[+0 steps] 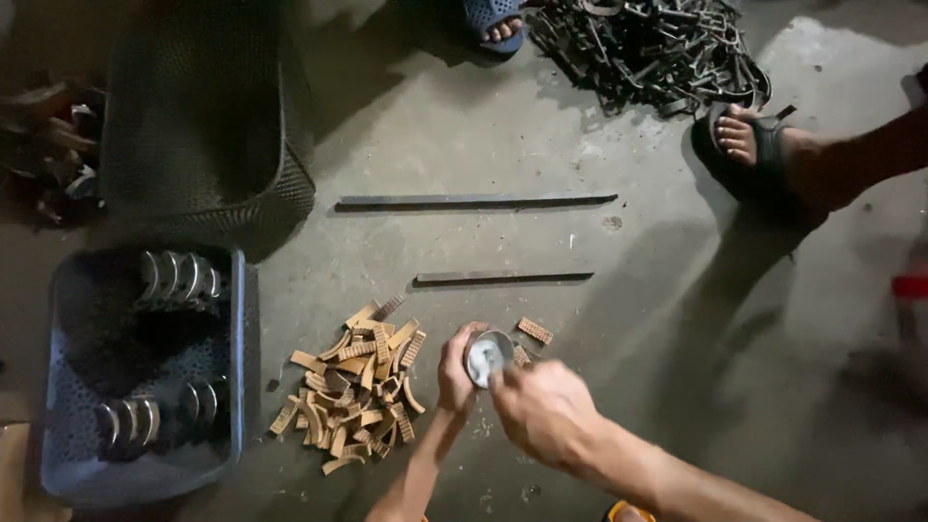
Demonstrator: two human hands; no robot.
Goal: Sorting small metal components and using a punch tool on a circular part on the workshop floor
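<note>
My left hand [454, 372] grips a curved shiny metal piece [486, 355] just above the concrete floor. My right hand [543, 411] is closed against the same piece from the right, fingers pressing on its face; whether it pinches something small is hidden. Just left of both hands lies a pile of tan ribbed curved strips [356, 387]. One loose tan strip [534, 331] rests on the floor just beyond the hands.
A blue plastic basket [237, 358] with rows of curved metal pieces stands at left, a dark mesh basket [208, 116] behind it. Two flat metal bars [474, 201] [503, 277] lie ahead. A heap of dark metal parts [648, 48] and other people's sandalled feet [749, 135] [498, 24] are farther off.
</note>
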